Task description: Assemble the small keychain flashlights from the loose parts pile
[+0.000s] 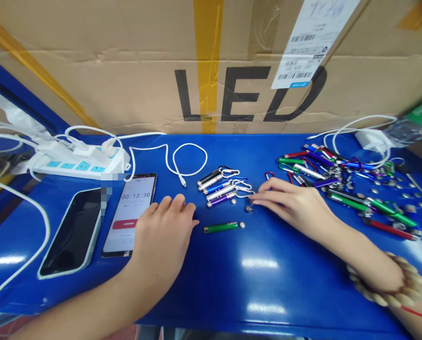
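Note:
My left hand [166, 231] is curled, back of the hand up, at the right edge of a phone [121, 231] showing a timer. Its fingertips, and anything in them, are hidden. Just right of it lies a green metal tube [221, 227], like a keychain flashlight body, with a button cell [242, 225] by its end. My right hand [291, 200] has its fingertips pinched together beside a row of slim keychain flashlights [220, 186] with carabiner clips. What the pinch holds is too small to make out. A small stack of silvery pieces [248, 208] sits just below those fingertips.
A heap of coloured flashlights [324, 165] and scattered button cells [374, 191] covers the right side. On the left are a dark-screened phone [72, 231] and a power strip [80, 165] with white cables. A cardboard box [133, 71] stands behind the blue table [253, 293].

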The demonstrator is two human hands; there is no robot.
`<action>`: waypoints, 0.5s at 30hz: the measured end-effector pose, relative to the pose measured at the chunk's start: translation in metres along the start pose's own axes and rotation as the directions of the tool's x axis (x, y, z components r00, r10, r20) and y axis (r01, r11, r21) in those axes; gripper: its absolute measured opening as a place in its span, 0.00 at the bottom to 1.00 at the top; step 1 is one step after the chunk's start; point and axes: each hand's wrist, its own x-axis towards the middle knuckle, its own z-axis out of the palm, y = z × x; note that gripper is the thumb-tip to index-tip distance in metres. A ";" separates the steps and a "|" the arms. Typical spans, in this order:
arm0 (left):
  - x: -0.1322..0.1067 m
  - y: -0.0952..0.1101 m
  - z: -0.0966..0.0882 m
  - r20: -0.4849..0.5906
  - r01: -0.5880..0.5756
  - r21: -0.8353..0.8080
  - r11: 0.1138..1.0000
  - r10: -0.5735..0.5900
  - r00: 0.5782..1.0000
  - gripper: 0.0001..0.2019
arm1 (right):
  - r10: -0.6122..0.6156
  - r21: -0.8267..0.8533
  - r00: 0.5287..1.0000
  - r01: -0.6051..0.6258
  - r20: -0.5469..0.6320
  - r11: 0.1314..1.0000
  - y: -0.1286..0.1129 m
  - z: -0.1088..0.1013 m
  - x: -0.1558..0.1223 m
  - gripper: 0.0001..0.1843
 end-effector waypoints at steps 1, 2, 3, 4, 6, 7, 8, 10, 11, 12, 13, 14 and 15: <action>0.000 -0.001 0.001 0.007 -0.002 -0.002 1.000 0.002 1.000 0.02 | -0.016 -0.002 1.000 0.016 -0.011 1.000 -0.002 0.000 0.001 0.13; 0.000 -0.002 0.002 0.015 -0.003 -0.005 1.000 0.004 1.000 0.03 | -0.030 -0.008 0.999 0.029 -0.023 1.000 -0.005 0.001 0.002 0.13; 0.000 -0.003 0.003 0.022 -0.004 -0.009 1.000 0.004 1.000 0.04 | -0.045 -0.014 0.998 0.044 -0.033 0.999 -0.008 0.001 0.003 0.14; 0.000 -0.003 0.004 0.028 -0.002 -0.015 1.000 0.003 1.000 0.05 | -0.062 -0.019 0.997 0.061 -0.036 0.998 -0.010 0.002 0.004 0.15; 0.002 -0.003 0.004 0.016 0.006 -0.034 0.999 -0.005 1.000 0.06 | -0.095 -0.024 0.995 0.095 -0.021 0.995 -0.015 0.003 0.006 0.17; 0.003 -0.002 0.004 -0.002 0.010 -0.054 0.999 -0.010 1.000 0.06 | -0.108 -0.027 0.994 0.108 -0.005 0.994 -0.017 0.003 0.006 0.18; 0.005 0.000 0.002 -0.025 0.011 -0.087 0.996 -0.013 1.000 0.05 | -0.119 -0.030 0.993 0.119 0.011 0.992 -0.019 0.004 0.006 0.18; 0.007 0.003 0.000 -0.088 -0.003 -0.206 0.979 -0.016 0.996 0.04 | -0.133 -0.041 0.990 0.135 0.041 0.990 -0.020 0.004 0.006 0.19; 0.008 0.006 -0.002 -0.125 -0.023 -0.285 0.958 -0.013 0.992 0.03 | -0.139 -0.048 0.989 0.141 0.053 0.989 -0.020 0.005 0.005 0.20; 0.009 0.009 -0.003 -0.168 -0.054 -0.366 0.929 -0.009 0.986 0.02 | -0.142 -0.053 0.988 0.145 0.062 0.988 -0.020 0.005 0.005 0.20; 0.009 0.012 -0.003 -0.211 -0.091 -0.439 0.894 -0.005 0.977 0.01 | -0.140 -0.055 0.988 0.144 0.071 0.988 -0.020 0.006 0.005 0.21; 0.009 0.014 -0.004 -0.244 -0.123 -0.497 0.859 -0.002 0.970 0.02 | -0.136 -0.055 0.988 0.140 0.074 0.989 -0.020 0.006 0.005 0.21; 0.008 0.016 -0.003 -0.268 -0.146 -0.541 0.828 -0.005 0.964 0.03 | -0.128 -0.053 0.989 0.132 0.075 0.990 -0.020 0.006 0.005 0.21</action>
